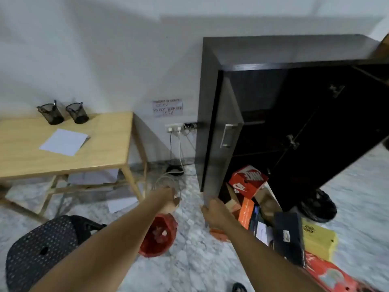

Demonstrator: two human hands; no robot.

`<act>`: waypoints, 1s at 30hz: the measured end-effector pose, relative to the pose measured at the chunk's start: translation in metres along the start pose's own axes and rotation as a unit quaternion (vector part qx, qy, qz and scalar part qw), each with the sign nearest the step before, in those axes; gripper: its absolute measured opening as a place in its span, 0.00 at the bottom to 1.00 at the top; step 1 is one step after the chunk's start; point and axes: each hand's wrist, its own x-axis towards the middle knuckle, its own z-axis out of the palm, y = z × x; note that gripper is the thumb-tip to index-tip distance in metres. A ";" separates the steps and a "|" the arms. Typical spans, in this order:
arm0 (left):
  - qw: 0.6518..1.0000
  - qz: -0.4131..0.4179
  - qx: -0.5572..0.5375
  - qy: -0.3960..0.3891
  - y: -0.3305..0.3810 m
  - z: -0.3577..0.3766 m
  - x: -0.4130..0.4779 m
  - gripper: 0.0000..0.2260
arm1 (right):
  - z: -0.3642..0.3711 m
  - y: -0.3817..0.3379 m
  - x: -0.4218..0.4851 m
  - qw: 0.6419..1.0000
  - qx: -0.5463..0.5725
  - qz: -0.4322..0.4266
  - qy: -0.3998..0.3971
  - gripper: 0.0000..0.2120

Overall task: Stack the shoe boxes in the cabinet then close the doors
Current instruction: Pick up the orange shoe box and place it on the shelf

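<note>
L door (223, 127) of the dark cabinet (294, 51) is being gripped at its lower edge by the right hand (216, 213), fingers curled round the panel. Left hand (169, 200) is being held out beside it, apart from the door; too blurred to tell if it's spread or closed. R door (315, 133) is standing wide open.

Shoe boxes (267, 205) aren't yet stacked. They're lying in a loose heap on the floor (189, 260) at the cabinet mouth, w/ a red Nike box (248, 180) tilted on top, and a black box (289, 234) and yellow box (319, 239) nearer the person.

Risks, as judged: if the L door is swung inward now, it'd prob. be blocked by the heap, or the tilted Nike box could be knocked down. Fingers could also be pinched betw. door edge and boxes.
</note>
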 end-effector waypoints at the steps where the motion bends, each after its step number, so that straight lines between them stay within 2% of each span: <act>1: 1.000 0.006 0.001 -0.020 0.009 0.007 0.002 0.26 | 0.004 0.016 -0.001 1.000 0.004 0.016 -0.007 0.15; 3: 0.999 0.026 -0.003 -0.046 0.030 0.020 0.005 0.27 | 0.006 0.049 -0.005 0.998 0.032 0.045 -0.007 0.17; 6: 0.996 0.054 0.005 -0.076 0.070 0.038 0.012 0.27 | -0.022 0.072 -0.036 0.995 0.051 0.086 -0.001 0.13; 9: 0.993 0.063 0.007 -0.097 0.111 0.045 0.022 0.26 | -0.047 0.105 -0.049 0.995 0.045 0.093 0.013 0.15; 13: 0.991 0.065 0.020 -0.113 0.175 0.057 0.035 0.25 | -0.063 0.170 -0.034 0.991 0.042 0.123 0.015 0.19; 18: 0.994 0.046 0.014 -0.093 0.236 0.085 0.070 0.24 | -0.078 0.242 -0.006 0.994 0.037 0.104 0.007 0.19; 23: 0.995 0.041 -0.002 -0.090 0.267 0.132 0.114 0.23 | -0.066 0.302 0.030 0.993 0.037 0.113 -0.018 0.16; 30: 0.997 0.043 0.000 -0.057 0.262 0.229 0.188 0.21 | -0.014 0.365 0.092 0.988 0.056 0.141 -0.013 0.19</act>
